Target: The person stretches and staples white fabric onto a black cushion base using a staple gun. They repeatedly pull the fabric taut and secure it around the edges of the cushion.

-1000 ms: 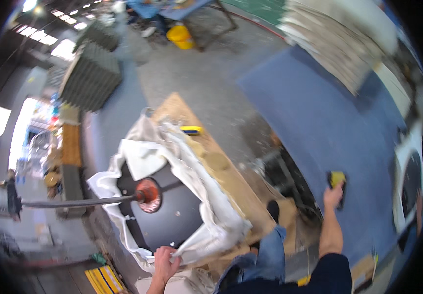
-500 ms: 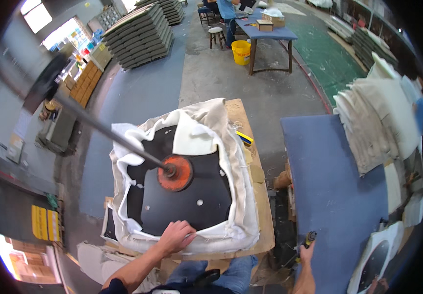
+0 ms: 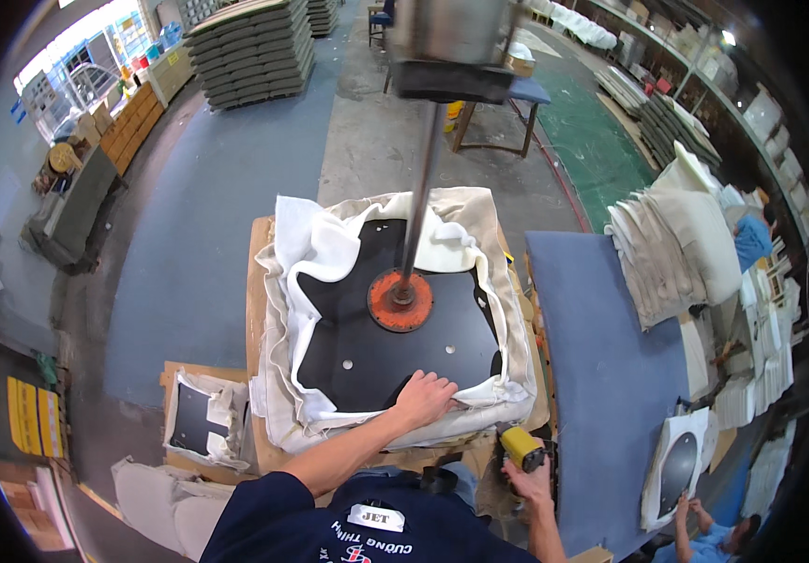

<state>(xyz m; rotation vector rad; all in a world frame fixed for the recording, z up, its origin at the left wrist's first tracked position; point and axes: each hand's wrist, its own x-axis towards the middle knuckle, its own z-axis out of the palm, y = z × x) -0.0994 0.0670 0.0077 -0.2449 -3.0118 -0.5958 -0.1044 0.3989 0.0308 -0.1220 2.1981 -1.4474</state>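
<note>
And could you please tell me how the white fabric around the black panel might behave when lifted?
It will probably be floppy, since the white fabric ripples loosely around the black panel. It may also fold over easily, as its far-left corner is already bunched in soft folds.

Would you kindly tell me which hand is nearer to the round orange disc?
The left: the left hand is at the white cover's near edge, below the orange disc; the right hand, holding a yellow tool, is farther off, to its lower right.
</note>
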